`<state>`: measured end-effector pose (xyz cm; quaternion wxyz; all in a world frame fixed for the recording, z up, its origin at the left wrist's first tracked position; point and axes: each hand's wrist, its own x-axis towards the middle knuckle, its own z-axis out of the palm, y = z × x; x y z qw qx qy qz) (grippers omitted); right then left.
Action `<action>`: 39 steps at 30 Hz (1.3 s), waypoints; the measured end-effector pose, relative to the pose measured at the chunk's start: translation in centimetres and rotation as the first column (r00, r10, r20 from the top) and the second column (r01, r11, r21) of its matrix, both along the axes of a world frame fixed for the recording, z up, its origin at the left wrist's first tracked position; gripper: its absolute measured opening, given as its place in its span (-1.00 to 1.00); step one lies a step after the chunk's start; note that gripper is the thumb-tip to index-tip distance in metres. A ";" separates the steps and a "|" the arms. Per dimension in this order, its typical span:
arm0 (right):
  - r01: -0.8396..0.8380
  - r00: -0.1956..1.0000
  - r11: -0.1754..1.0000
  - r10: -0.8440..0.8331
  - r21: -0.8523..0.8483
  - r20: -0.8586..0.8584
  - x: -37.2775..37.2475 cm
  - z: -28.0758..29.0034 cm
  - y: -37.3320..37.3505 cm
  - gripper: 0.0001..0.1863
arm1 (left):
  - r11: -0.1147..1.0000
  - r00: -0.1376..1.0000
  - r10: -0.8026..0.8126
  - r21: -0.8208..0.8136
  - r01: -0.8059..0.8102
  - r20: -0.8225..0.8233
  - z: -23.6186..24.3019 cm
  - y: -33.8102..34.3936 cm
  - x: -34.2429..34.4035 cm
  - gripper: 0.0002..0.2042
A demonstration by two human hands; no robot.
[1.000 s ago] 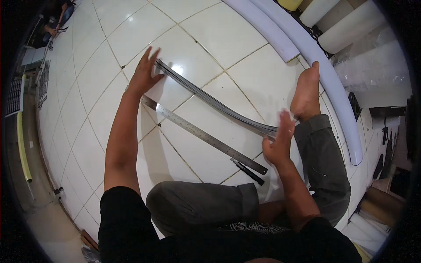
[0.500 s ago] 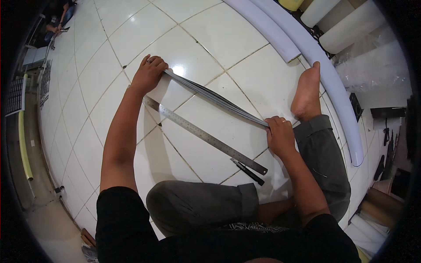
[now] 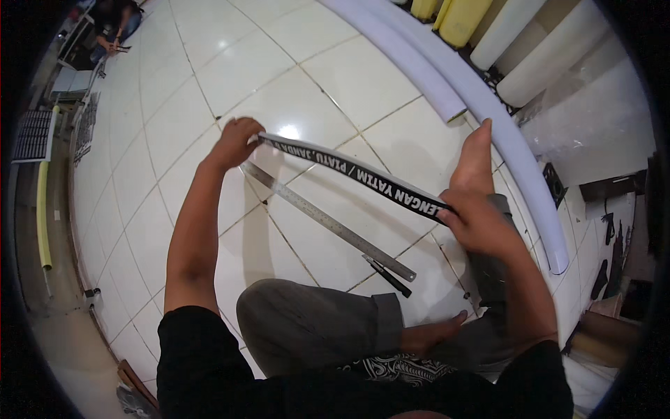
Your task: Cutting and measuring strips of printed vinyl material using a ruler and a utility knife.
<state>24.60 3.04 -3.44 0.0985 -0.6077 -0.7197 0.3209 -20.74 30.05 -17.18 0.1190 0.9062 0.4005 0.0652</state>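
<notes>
Stretched between my hands above the floor is a stack of long printed strips (image 3: 352, 170), black with white lettering on the side that shows. My left hand (image 3: 239, 142) is closed on the far left end. At the near right end, my right hand (image 3: 476, 218) pinches the strips, thumb on the printed face. Below them a steel ruler (image 3: 335, 225) lies slantwise on the white tiles. A black-handled cutter knife (image 3: 389, 277) rests beside the ruler's near end, its blade tip close to the ruler's edge.
My bent leg (image 3: 314, 318) and bare foot (image 3: 474, 159) flank the work area on the tiled floor (image 3: 279, 77). Long white rolls (image 3: 516, 153) lie to the right, with more rolls (image 3: 551, 63) standing behind. Another person (image 3: 112, 31) crouches at the far left.
The strips have turned from edge-on so their black printed face now shows. My right hand has rolled over and shifted slightly right; my left has come a little nearer.
</notes>
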 end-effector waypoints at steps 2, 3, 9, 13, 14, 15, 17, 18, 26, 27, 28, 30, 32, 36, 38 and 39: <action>-0.071 0.997 0.995 0.072 -0.075 0.013 -0.1 7.9 0.4 -0.88 | 0.987 0.993 -0.043 -0.147 0.059 0.107 1.9 -1.8 -0.9 -0.71; -0.216 0.975 0.973 0.212 0.077 0.065 1.3 9.9 0.5 -0.87 | 0.962 0.982 -0.043 -0.259 0.090 0.184 2.0 -2.1 -1.1 -0.68; -0.200 0.954 0.960 0.237 -0.198 0.185 -6.3 29.4 3.4 -0.69 | 0.930 0.789 0.360 -0.256 -0.263 0.498 7.1 -12.9 -0.2 -0.59; -0.238 0.959 0.968 0.247 -0.076 0.139 -12.7 32.5 2.8 -0.67 | 0.671 -0.201 0.729 -0.740 0.028 0.654 5.3 -24.9 7.5 -0.59; -0.222 0.960 0.972 0.231 -0.075 0.158 -12.6 32.4 2.8 -0.67 | 0.661 -0.112 0.725 -0.641 0.390 0.680 7.2 -29.5 12.5 -0.37; -0.246 0.956 0.960 0.263 -0.137 0.127 -13.5 32.6 2.6 -0.67 | 0.190 -0.037 0.802 -0.197 0.962 0.596 8.3 -31.5 14.5 -0.15; -0.258 0.952 0.941 0.287 -0.219 0.109 -14.5 32.4 1.3 -0.66 | 0.212 -0.157 0.895 -0.087 0.973 0.417 16.9 -36.1 19.1 0.03; -0.317 0.924 0.931 0.346 -0.178 0.161 -15.2 32.5 0.2 -0.66 | 0.235 -0.181 0.893 -0.083 0.969 0.413 18.2 -36.1 18.8 0.03; 0.031 0.990 0.953 -0.070 -0.302 -0.122 -10.6 31.5 -12.3 -0.68 | 0.592 -0.594 0.802 -0.039 0.805 -0.071 18.8 -34.2 15.8 -0.26; 0.055 0.961 0.937 -0.143 -0.345 -0.235 -9.8 30.3 -13.9 -0.66 | 0.605 -0.606 0.792 -0.042 0.795 -0.073 19.4 -34.5 14.8 -0.26; 0.070 0.949 0.936 -0.169 -0.344 -0.266 -7.9 28.9 -15.5 -0.72 | 0.611 -0.616 0.779 -0.081 0.788 -0.115 20.8 -34.8 14.1 -0.31; 0.142 0.909 0.916 -0.270 -0.375 -0.316 -7.1 27.2 -18.7 -0.74 | 0.661 -0.668 0.738 -0.091 0.744 -0.097 20.8 -34.8 11.7 -0.47; 0.129 0.899 0.917 -0.268 -0.376 -0.345 -5.5 24.4 -21.4 -0.81 | 0.700 -0.707 0.708 -0.118 0.704 -0.015 19.3 -34.1 9.8 -0.61; -0.060 0.971 0.934 -0.027 -0.353 -0.238 -5.8 20.4 -21.6 -0.82 | 0.819 -0.780 0.570 -0.263 0.511 0.259 18.9 -37.5 2.0 -0.68; -0.263 0.936 0.934 0.186 -0.241 -0.299 -7.2 18.0 -20.9 -0.78 | 0.841 -0.812 0.518 -0.331 0.427 0.268 19.7 -40.8 -1.4 -0.65; -0.311 0.921 0.918 0.228 -0.244 -0.317 -8.3 16.9 -19.9 -0.78 | 0.858 -0.850 0.460 -0.375 0.350 0.258 20.3 -43.3 -3.3 -0.62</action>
